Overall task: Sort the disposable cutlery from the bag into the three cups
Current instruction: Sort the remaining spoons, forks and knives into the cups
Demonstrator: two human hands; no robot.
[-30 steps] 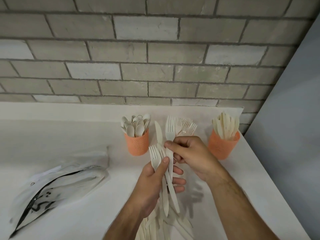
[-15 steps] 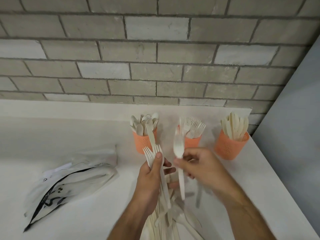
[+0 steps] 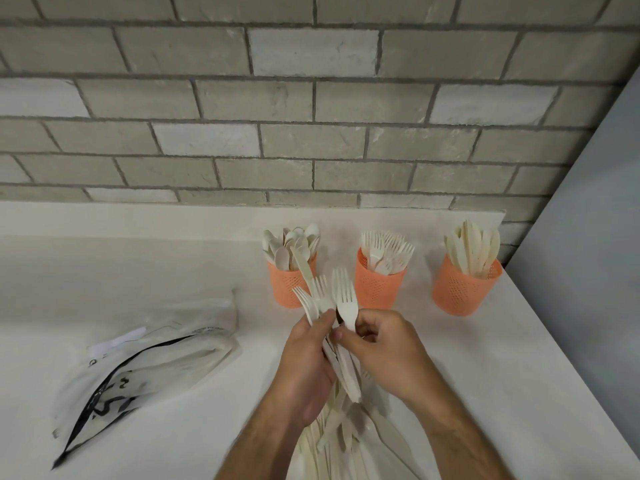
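Observation:
Three orange cups stand in a row near the wall: the left cup [image 3: 292, 285] holds spoons, the middle cup [image 3: 379, 287] holds forks, the right cup [image 3: 464, 292] holds knives. My left hand [image 3: 304, 362] grips a bundle of cream forks and a knife [image 3: 317, 296], tines up. My right hand [image 3: 384, 344] pinches the handle of one fork [image 3: 344, 296] beside that bundle. More loose cutlery [image 3: 346, 434] lies on the counter under my hands. The clear plastic bag [image 3: 138, 368] lies flat at the left.
The white counter [image 3: 502, 375] ends at a right edge beside a grey wall panel [image 3: 595, 271]. A brick wall [image 3: 311, 116] rises behind a low white ledge [image 3: 138, 220].
My right hand has drawn back from the fork cup toward my left hand and now pinches a fork next to the bundle. The camera has shifted slightly.

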